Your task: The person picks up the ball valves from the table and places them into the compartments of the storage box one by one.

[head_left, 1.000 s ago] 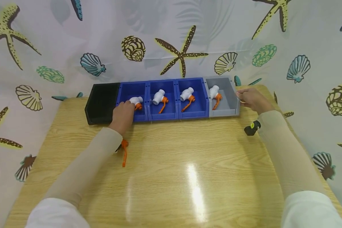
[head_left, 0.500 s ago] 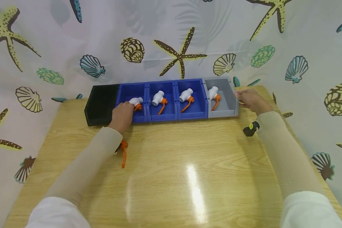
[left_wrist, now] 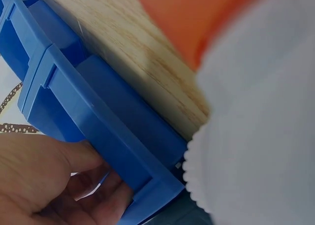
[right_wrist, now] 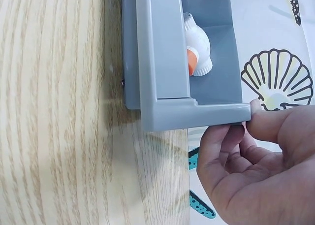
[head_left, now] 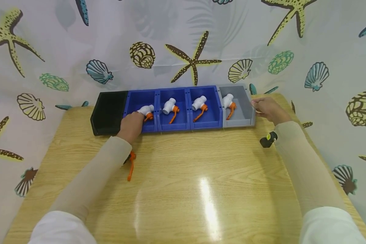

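Observation:
My left hand (head_left: 131, 127) pinches the left wall of the leftmost blue bin (left_wrist: 103, 107), thumb inside and fingers on the other side. My right hand (head_left: 268, 106) grips the outer side wall of the grey bin (right_wrist: 167, 52) at the row's right end, thumb at the rim and fingers curled against its outside. One white ball valve (head_left: 228, 100) with an orange lever lies in the grey bin. Each blue bin holds a similar valve. Another valve (left_wrist: 261, 126) looms blurred before the left wrist camera; its orange lever (head_left: 130, 169) shows under my left wrist.
A black bin (head_left: 109, 110) stands at the row's left end. The bins sit side by side at the back of the wooden table (head_left: 183, 169). Behind them hangs a shell-and-starfish patterned cloth (head_left: 161, 27).
Both hands keep hold of the same bins. The tip of the orange lever under my left wrist has shifted slightly left. The head view has tilted a little.

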A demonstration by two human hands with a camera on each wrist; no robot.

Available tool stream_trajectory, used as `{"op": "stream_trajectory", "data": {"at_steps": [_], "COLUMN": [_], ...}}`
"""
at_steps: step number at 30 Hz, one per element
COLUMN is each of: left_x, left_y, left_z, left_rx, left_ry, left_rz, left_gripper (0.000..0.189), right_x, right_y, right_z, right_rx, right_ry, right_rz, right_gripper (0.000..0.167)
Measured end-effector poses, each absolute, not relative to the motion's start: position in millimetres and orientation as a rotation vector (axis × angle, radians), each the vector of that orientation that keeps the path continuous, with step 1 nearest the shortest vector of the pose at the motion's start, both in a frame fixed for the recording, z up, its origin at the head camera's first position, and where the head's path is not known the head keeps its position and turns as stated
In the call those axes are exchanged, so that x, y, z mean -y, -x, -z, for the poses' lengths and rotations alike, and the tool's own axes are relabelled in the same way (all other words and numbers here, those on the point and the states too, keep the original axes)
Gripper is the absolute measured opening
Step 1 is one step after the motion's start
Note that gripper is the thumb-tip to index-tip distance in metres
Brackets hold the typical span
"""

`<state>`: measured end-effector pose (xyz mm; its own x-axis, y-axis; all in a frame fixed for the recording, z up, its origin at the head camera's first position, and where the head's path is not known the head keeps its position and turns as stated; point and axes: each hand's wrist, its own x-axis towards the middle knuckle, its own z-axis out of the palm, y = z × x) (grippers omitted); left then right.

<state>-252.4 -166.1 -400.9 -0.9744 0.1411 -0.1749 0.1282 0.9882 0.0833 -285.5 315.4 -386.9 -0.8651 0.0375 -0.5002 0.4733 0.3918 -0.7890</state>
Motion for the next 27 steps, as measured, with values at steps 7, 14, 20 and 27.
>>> {"op": "stream_trajectory", "data": {"at_steps": [7, 14, 20, 27], "left_x": [168.0, 170.7, 174.7, 176.2], "left_y": [252.7, 252.9, 257.1, 259.6], "left_z": [403.1, 404.6, 405.0, 405.0], "left_rx": [-2.942, -2.908, -2.853, -2.854], "left_ry": [-0.223, -0.243, -0.252, -0.267], "left_rz": [-0.108, -0.170, -0.171, -0.205], "left_gripper": [0.018, 0.018, 0.020, 0.021], "right_x": [-313.9, -312.2, -311.1, -314.5], "right_y": [286.1, 284.3, 284.2, 284.0], "right_z": [385.4, 383.5, 383.4, 383.1], "right_rx": [-2.244, -2.238, -2.241, -2.223], "right_ry": [-0.458, -0.452, -0.437, -0.383], "right_rz": [1.468, 1.475, 1.473, 1.470], "right_gripper": [0.049, 0.049, 0.050, 0.052]}}
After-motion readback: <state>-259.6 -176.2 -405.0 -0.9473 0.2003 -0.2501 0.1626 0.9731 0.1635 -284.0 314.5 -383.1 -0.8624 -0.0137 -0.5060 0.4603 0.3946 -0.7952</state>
